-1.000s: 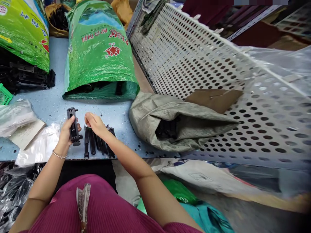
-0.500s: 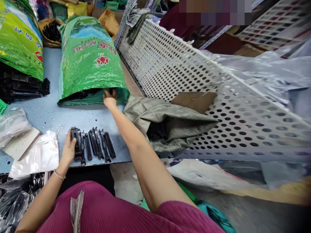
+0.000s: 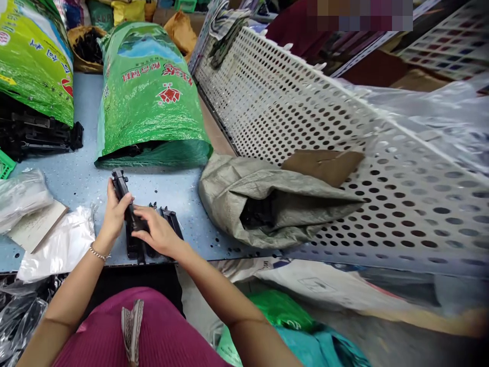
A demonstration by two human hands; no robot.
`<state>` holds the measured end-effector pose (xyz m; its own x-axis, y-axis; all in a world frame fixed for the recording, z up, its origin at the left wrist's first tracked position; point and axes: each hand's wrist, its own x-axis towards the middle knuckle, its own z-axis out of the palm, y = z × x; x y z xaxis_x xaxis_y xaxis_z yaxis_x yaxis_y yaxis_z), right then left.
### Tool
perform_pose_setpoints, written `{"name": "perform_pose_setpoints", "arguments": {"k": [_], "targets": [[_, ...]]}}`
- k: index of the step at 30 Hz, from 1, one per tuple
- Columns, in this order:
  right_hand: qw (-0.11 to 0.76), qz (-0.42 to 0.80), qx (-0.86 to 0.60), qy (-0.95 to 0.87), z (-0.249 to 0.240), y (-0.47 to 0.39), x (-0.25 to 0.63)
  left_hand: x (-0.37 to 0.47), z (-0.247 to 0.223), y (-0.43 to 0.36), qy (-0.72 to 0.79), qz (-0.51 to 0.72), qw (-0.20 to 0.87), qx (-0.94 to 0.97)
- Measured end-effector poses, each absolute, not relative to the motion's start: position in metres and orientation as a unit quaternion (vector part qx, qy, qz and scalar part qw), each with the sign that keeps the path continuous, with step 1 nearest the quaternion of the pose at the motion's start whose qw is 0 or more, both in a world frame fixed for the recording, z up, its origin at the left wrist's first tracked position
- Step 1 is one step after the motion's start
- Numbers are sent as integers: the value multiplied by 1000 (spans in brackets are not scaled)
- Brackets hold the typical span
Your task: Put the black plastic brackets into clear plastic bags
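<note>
The black part looks like smooth plastic, the green sack glossy plastic.

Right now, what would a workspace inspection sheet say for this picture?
Surface: light blue table, dark specks scattered over it.
Things at hand: held black part, slanted; other black pieces lie near the table's front edge.
Hands: left hand, fingers around the held black part; right hand, fingers at its lower end, possibly on a separate piece.
Clutter: white plastic and a pale board at left.
Cables: nothing seen.
Surroundings: large green sack beyond the hands; grey sack and perforated panel at right.
</note>
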<state>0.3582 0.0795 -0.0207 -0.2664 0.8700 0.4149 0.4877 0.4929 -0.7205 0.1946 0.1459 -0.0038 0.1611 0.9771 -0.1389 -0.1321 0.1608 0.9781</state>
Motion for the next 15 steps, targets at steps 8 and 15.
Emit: {"name": "perform_pose_setpoints", "arguments": {"k": [8,15], "targets": [[339,147,-506,-780,0,168,358,180,29,115,365,441,734,366],[333,203,-468,-793,2,119,335,173,30,125,454,462,689,324]]}}
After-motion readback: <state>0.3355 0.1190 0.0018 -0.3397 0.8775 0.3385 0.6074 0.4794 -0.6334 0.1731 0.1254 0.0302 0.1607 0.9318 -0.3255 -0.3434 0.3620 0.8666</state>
